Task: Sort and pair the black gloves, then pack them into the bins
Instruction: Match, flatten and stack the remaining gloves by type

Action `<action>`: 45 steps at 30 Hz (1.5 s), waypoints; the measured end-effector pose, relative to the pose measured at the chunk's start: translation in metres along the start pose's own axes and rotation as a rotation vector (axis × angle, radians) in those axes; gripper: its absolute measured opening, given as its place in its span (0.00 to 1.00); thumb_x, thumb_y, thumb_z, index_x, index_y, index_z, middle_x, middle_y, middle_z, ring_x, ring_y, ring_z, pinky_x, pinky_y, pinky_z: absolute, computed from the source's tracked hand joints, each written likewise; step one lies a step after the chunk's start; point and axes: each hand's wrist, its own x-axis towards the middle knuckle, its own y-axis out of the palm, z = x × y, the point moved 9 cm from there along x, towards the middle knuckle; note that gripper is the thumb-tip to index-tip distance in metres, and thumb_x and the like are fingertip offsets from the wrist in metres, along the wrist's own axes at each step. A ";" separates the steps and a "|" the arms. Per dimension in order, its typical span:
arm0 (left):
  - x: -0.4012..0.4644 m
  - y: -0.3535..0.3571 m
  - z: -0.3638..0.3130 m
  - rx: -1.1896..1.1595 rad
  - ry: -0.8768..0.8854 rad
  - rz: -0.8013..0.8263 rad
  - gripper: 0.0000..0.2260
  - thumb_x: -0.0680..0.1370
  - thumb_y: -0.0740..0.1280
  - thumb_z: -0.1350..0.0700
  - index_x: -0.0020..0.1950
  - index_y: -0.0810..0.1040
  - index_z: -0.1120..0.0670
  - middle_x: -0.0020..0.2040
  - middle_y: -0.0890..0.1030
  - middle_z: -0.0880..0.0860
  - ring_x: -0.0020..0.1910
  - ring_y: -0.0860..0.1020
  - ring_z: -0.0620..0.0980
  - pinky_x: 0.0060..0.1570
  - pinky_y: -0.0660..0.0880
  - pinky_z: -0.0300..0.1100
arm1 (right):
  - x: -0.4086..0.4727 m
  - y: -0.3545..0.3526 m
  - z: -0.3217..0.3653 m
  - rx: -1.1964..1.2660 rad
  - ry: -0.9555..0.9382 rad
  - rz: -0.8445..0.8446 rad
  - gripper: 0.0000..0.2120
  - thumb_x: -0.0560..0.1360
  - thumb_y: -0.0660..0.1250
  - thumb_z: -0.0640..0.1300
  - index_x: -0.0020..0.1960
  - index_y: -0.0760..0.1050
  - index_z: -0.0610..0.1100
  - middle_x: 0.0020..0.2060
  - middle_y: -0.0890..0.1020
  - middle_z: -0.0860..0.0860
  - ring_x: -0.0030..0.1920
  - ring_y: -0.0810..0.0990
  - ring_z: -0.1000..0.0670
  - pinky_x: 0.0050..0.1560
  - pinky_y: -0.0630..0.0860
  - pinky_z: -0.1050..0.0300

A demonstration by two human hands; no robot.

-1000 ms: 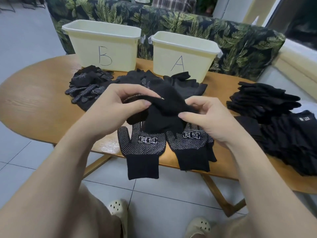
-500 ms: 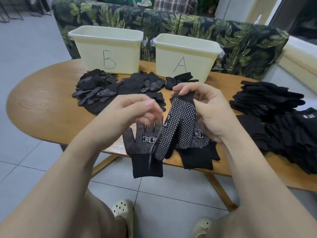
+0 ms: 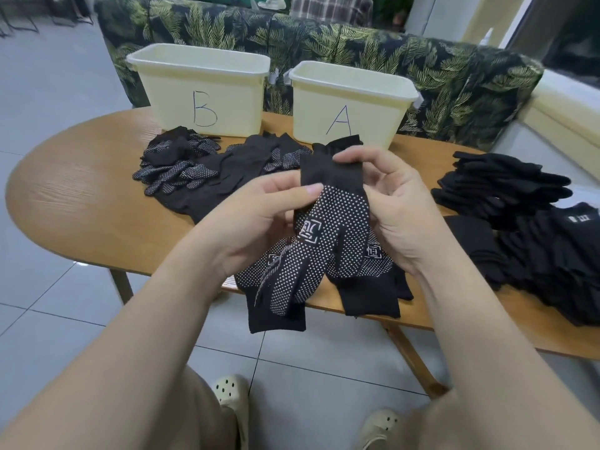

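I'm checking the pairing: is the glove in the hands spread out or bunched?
Spread out: the dotted glove hangs lengthwise, cuff up, held by left hand and right hand.

Bare forearms [image 3: 123, 368] — tan shorts [image 3: 207, 414], cream perforated clogs [image 3: 229, 393].

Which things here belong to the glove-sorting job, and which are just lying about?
Job:
- black dotted glove held by left hand and right hand
- two dotted gloves flat at the table edge
- black glove piles
- cream plastic bins B and A

Lying about:
- leaf-print sofa
- cream clogs
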 end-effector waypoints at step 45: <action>-0.018 -0.038 -0.074 0.201 0.459 -0.339 0.05 0.82 0.67 0.61 0.51 0.83 0.56 0.42 0.86 0.50 0.42 0.83 0.48 0.43 0.80 0.41 | 0.017 -0.020 0.019 -0.408 -0.123 -0.194 0.03 0.78 0.73 0.41 0.50 0.82 0.48 0.44 0.85 0.55 0.46 0.82 0.58 0.48 0.80 0.59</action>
